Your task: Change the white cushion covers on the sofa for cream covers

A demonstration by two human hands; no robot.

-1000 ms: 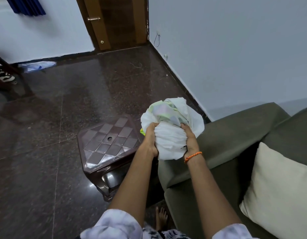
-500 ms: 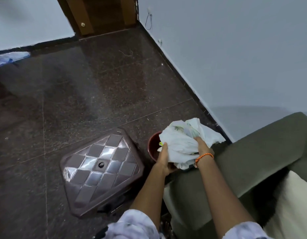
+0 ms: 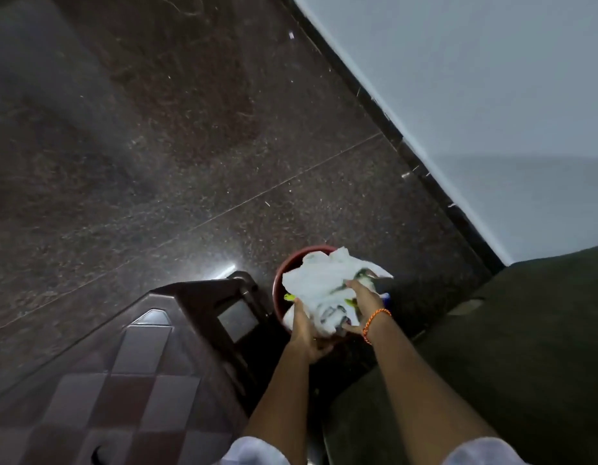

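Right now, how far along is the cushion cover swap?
Looks done: one white cover is off its cushion and bundled up. In hand: both the left hand and right hand grip it over the reddish bucket beside the sofa. Left: letting it go there; no cushions show here, so remaining swaps can't be judged.

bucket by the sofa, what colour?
Reddish-brown bucket, its rim showing around the bundled white cover; seen in the head view, the only one.

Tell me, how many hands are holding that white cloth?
2. The left hand holds the white cloth at its near-left edge; the right hand grips its right side, above the brown bucket.
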